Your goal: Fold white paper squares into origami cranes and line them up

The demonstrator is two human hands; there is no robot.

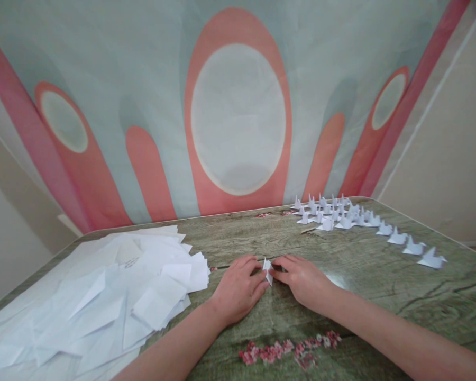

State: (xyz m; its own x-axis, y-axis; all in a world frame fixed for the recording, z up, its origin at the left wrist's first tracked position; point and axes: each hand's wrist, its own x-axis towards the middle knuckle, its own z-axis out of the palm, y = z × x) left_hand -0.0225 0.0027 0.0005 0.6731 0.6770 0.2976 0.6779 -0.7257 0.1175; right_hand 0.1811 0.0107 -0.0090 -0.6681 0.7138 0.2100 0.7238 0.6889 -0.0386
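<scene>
A small piece of folded white paper (267,271) stands in the middle of the table, between my two hands. My left hand (240,288) pinches its left side with thumb and fingers. From the right, my right hand (299,278) grips the other side, its fingertips pressed together at the paper. Part of the fold is covered by my fingers, so its full shape does not show. Beyond my right hand, several white origami cranes (345,220) stand in rows at the table's back right.
A wide heap of loose white paper sheets (158,304) covers the table's left side. The wood-patterned table (230,241) has pink blossoms printed near its front. A green and coral patterned backdrop (238,206) rises directly behind the table's back edge.
</scene>
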